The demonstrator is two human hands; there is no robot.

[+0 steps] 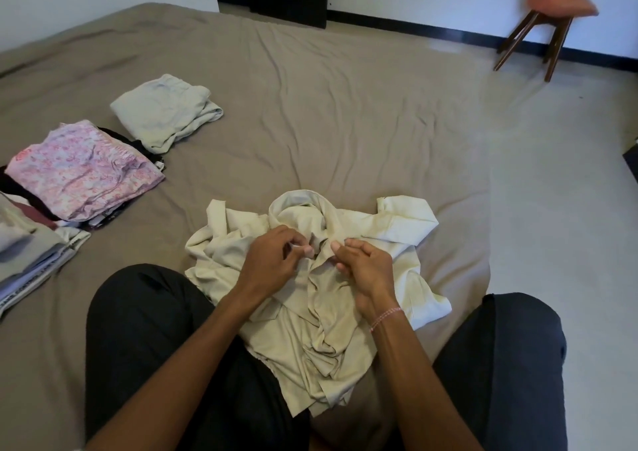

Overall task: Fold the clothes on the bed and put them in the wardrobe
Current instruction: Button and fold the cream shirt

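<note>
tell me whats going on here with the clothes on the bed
A person sits on the bed with a crumpled cream shirt between their knees. The left hand and right hand pinch its fabric near the collar; it is not yet folded. Folded pieces lie to the left: a pale garment and a pink floral garment atop a pile.

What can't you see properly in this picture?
- Head view: what the left hand and right hand pinch on the shirt; the hands hide it.
- Head view: clothes pile, cut off by the left edge.
- Head view: chair, blurred, top cut off.
</note>
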